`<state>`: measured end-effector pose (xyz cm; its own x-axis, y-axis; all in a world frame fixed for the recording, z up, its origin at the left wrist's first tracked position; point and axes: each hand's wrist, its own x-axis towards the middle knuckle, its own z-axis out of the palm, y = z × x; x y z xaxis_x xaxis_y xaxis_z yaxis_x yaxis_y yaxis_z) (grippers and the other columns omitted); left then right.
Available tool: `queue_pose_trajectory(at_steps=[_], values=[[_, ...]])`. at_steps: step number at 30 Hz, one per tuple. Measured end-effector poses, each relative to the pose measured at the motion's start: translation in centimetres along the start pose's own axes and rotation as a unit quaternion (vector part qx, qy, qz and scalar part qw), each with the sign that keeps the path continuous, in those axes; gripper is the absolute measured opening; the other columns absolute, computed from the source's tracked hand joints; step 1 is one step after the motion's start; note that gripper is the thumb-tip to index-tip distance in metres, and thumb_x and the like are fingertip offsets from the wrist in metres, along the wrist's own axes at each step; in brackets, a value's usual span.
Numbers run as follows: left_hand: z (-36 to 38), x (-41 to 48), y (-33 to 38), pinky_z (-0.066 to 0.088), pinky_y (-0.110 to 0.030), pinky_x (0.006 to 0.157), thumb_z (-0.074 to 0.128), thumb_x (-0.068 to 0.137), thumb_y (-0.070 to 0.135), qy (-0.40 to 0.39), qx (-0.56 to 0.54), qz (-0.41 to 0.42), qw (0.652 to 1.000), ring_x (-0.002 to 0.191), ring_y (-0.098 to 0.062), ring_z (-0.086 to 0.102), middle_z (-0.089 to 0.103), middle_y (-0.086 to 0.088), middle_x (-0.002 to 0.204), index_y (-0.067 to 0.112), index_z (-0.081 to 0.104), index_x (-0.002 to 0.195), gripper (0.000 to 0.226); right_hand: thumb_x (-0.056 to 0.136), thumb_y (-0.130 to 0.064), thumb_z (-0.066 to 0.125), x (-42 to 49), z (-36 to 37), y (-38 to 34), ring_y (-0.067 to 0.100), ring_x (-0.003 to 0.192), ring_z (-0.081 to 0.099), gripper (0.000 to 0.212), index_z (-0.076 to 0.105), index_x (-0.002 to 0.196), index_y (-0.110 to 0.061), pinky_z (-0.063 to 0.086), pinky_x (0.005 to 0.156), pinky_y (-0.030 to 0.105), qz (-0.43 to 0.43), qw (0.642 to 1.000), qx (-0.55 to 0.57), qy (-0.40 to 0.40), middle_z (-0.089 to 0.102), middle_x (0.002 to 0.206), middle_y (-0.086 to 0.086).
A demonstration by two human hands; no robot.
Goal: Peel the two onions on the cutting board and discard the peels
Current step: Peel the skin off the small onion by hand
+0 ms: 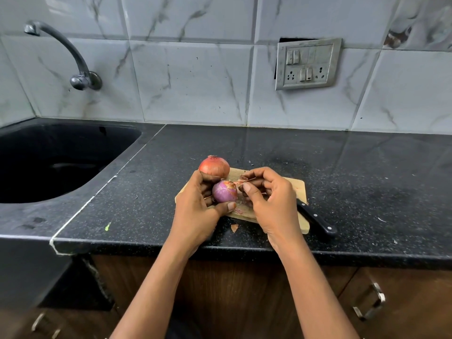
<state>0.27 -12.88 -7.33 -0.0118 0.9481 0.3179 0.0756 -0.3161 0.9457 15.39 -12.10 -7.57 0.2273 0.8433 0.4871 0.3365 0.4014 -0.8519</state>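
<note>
My left hand (195, 204) grips a purple onion (223, 192) above the wooden cutting board (297, 185); most of its skin is off, with a patch of orange skin at its top. My right hand (266, 194) pinches a thin strip of peel (238, 182) that still joins that patch. A second onion (214, 166), in its full orange-brown skin, sits at the board's far left corner, just behind my left fingers. Bits of peel (238, 211) lie on the board under my hands.
A black-handled knife (315, 220) lies along the board's right edge, its blade hidden by my right hand. A peel scrap (234, 227) lies on the black counter (146, 192) near the front. A black sink (49, 162) with a tap (80, 69) is at left.
</note>
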Motion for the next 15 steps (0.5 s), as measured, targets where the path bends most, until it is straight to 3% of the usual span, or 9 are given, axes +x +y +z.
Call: queue_pose_trajectory(at_steps=[5,9,12,15], values=[[-0.07,0.05,-0.10,0.060,-0.028,0.087,0.082,0.072,-0.014,-0.009,-0.010,0.000,1.000,0.098,-0.013,0.074,0.073,-0.004,0.108,0.021,0.055,0.103,0.054,0.085,0.003,0.068,0.09,-0.07,-0.08,0.007,0.085,0.070,0.028,0.075,0.101,-0.019,0.059,0.078,0.026,0.002,1.000,-0.004,-0.001,0.075,0.090,-0.005],[-0.08,0.09,-0.06,0.058,-0.021,0.081,0.080,0.074,-0.016,-0.015,-0.030,-0.007,0.999,0.096,-0.009,0.074,0.072,-0.003,0.107,0.018,0.055,0.105,0.052,0.084,0.003,0.065,0.14,0.11,-0.05,0.008,0.098,0.069,0.048,0.071,0.123,-0.025,0.059,0.089,0.038,-0.009,0.999,-0.009,-0.041,0.073,0.105,-0.010],[-0.23,0.13,-0.11,0.057,-0.019,0.080,0.078,0.075,-0.017,-0.026,-0.048,-0.015,0.998,0.096,-0.010,0.074,0.072,-0.006,0.109,0.015,0.055,0.108,0.051,0.092,0.000,0.065,0.10,0.10,-0.09,0.006,0.103,0.067,0.057,0.060,0.139,-0.032,0.058,0.093,0.038,0.004,0.997,0.013,-0.070,0.071,0.111,-0.011],[-0.44,0.15,-0.12,0.057,-0.019,0.080,0.076,0.077,-0.018,-0.035,-0.074,-0.026,0.996,0.097,-0.011,0.074,0.072,-0.008,0.111,0.014,0.056,0.110,0.051,0.094,-0.008,0.067,0.06,0.13,-0.29,0.004,0.110,0.067,0.051,0.062,0.137,-0.034,0.055,0.099,0.042,0.009,0.995,0.041,-0.091,0.072,0.115,-0.014]])
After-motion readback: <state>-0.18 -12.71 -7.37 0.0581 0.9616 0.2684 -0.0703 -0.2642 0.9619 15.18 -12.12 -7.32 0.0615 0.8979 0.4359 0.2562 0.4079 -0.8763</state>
